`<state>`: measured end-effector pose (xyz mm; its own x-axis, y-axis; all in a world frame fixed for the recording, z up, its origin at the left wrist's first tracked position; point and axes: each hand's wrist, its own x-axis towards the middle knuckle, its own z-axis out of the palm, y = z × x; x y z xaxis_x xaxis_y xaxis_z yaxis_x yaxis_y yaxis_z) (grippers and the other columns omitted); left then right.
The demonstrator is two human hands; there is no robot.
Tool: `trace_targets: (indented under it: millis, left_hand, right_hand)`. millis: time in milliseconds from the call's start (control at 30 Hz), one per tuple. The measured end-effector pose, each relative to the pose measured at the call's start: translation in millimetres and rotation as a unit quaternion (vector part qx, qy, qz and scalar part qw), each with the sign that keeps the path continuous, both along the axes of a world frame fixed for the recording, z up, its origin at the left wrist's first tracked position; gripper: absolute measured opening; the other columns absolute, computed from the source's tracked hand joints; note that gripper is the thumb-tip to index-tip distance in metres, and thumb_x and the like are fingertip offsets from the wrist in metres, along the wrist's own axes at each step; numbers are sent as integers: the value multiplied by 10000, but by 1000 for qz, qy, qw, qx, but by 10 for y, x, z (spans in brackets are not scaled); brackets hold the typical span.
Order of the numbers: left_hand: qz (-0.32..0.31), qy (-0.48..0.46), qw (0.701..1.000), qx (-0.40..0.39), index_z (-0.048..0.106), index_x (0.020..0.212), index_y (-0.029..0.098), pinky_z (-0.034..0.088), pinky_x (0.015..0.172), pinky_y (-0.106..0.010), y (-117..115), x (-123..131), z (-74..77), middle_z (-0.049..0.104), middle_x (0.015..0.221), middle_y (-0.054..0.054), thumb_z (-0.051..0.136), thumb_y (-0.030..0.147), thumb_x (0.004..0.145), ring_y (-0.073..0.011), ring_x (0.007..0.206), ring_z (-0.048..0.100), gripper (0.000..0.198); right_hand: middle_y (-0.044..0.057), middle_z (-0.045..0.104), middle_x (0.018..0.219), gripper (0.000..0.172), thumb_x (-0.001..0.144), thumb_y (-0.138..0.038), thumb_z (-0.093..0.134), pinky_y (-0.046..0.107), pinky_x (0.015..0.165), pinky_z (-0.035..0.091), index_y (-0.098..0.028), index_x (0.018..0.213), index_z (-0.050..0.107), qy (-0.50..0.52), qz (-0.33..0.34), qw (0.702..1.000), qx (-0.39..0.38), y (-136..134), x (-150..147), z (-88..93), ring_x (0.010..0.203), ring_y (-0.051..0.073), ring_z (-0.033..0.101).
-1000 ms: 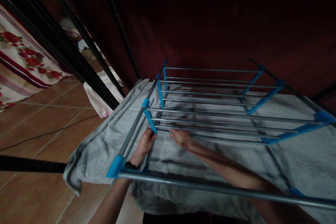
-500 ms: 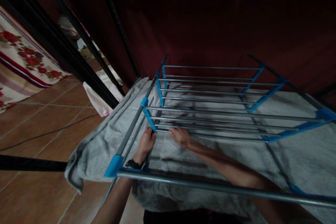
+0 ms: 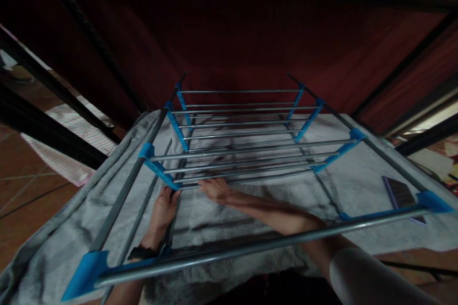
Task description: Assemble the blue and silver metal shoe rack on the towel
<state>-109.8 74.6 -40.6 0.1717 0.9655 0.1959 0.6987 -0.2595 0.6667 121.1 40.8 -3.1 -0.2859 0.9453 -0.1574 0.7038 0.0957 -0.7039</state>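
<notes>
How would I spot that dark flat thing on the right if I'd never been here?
Find the drying rack with grey rods and blue joints; a grey towel is spread beneath its rods. On the towel's right side, beside the rack's near right blue corner, lies a dark flat rectangle, the only dark, hard-edged thing there.

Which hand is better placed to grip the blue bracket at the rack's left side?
Left, probably: the left hand touches the blue bracket at its lower end, while the right hand rests farther along the rod.

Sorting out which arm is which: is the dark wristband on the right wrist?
No, the dark wristband sits behind the left hand.
</notes>
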Motion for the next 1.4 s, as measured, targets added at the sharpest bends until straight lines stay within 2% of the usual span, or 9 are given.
trace_targets:
  millis: [133, 333, 567, 800, 967, 1167, 1267, 1400]
  left_hand:
    - [6, 13, 1000, 10, 607, 896, 239, 572, 985, -496, 32, -16, -32, 721, 1011, -137, 483, 529, 853, -347, 1046, 690, 319]
    - [-31, 26, 999, 0, 609, 885, 235, 578, 934, -492, 88, -121, -71, 714, 963, -131, 476, 599, 851, -342, 974, 700, 388]
    - [-24, 20, 999, 30, 622, 871, 237, 589, 884, -464, 88, -134, -135, 710, 954, -120, 488, 669, 844, -332, 949, 702, 453]
    - [-10, 33, 999, 37, 626, 886, 249, 588, 876, -440, 114, -103, -160, 714, 974, -106, 501, 640, 846, -329, 964, 701, 413]
    - [1, 41, 999, 19, 642, 913, 247, 584, 839, -453, 117, -108, -165, 687, 959, -95, 515, 620, 834, -334, 929, 706, 402]
    - [11, 39, 999, -8, 664, 951, 240, 556, 946, -481, 122, -108, -148, 689, 1058, -111, 518, 626, 815, -355, 1039, 693, 434]
    - [12, 42, 999, -20, 656, 903, 246, 551, 944, -484, 134, -104, -126, 685, 1014, -108, 519, 639, 790, -355, 1018, 688, 431]
    - [19, 48, 998, -26, 638, 886, 246, 554, 923, -473, 112, -56, -61, 674, 1006, -107, 540, 664, 775, -348, 991, 684, 444]
  right_hand:
    - [3, 745, 1250, 255, 1080, -313, 483, 402, 1096, 441, -161, 1192, 654, -65, 0, 997, 39, -23, -15, 5, 1256, 225, 657]
    - [51, 768, 1226, 218, 1053, -276, 514, 270, 907, 559, -349, 1131, 704, -147, 19, 981, 123, -97, -19, 86, 1120, 172, 737]
    - [5, 755, 1250, 201, 1065, -329, 510, 260, 871, 565, -387, 1159, 677, -185, 39, 972, 142, -72, 45, 79, 1175, 155, 710]
    - [-14, 770, 1211, 154, 1053, -327, 546, 222, 847, 551, -343, 1130, 679, -197, 56, 962, 181, 0, 42, -64, 1126, 136, 730]
    - [-16, 758, 1250, 197, 1073, -351, 500, 236, 866, 551, -310, 1189, 654, -196, 61, 966, 157, 6, 102, -83, 1100, 144, 737]
    - [21, 746, 1234, 287, 1081, -421, 459, 302, 848, 568, -230, 1269, 562, -219, 100, 960, 140, -33, 401, -153, 1050, 191, 743]
    - [49, 755, 1173, 302, 1087, -433, 442, 300, 824, 561, -201, 1233, 568, -237, 97, 956, 142, -106, 600, -168, 1011, 201, 748]
    - [77, 751, 1184, 375, 1101, -473, 384, 333, 852, 567, -189, 1239, 587, -255, 95, 951, 148, -191, 802, -159, 1068, 228, 740]
